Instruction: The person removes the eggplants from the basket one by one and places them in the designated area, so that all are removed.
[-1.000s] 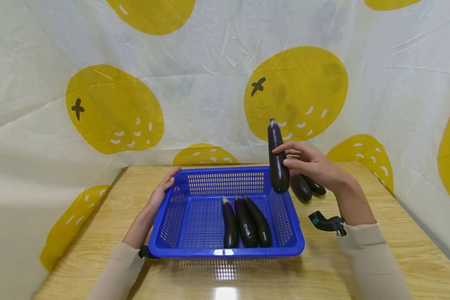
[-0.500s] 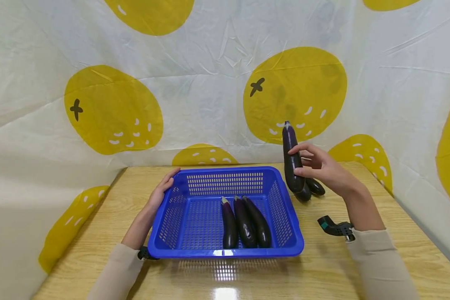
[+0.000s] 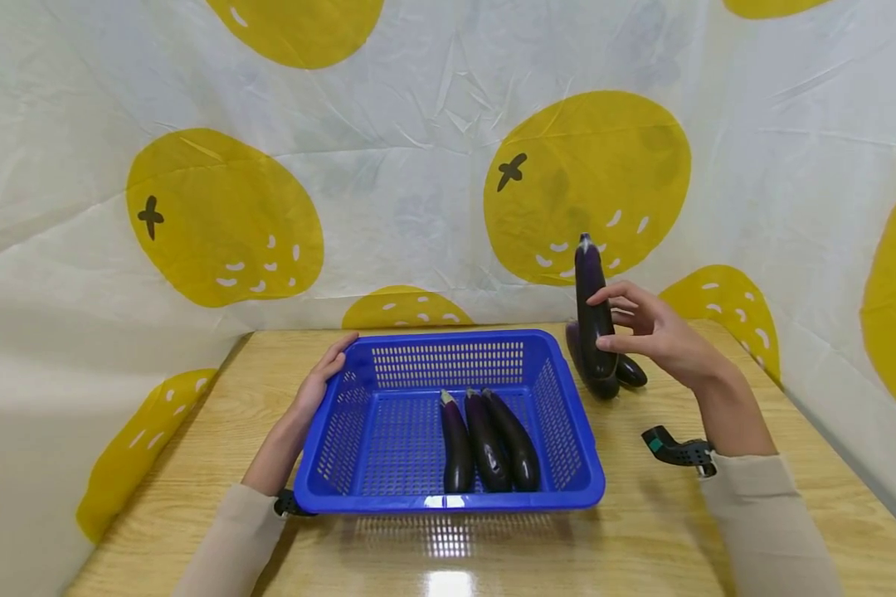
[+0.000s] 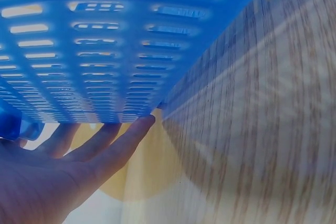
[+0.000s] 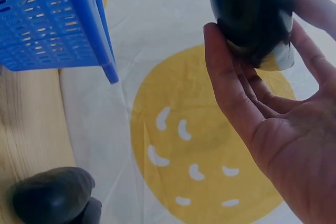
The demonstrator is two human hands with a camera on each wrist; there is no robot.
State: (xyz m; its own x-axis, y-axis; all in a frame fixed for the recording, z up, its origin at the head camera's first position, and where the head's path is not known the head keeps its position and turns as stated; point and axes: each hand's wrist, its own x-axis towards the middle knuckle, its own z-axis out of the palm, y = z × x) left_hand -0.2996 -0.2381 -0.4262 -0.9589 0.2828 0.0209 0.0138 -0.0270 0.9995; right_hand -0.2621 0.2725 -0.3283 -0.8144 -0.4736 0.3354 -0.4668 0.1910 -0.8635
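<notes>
Gripping an upright eggplant [image 3: 593, 319] beside the basket [image 3: 563, 414].

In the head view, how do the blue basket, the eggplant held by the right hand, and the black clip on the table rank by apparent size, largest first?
1. Blue basket, clearly largest.
2. Held eggplant, gripped upright by the right hand.
3. Black clip, smallest, though partly hidden by the sleeve.
</notes>
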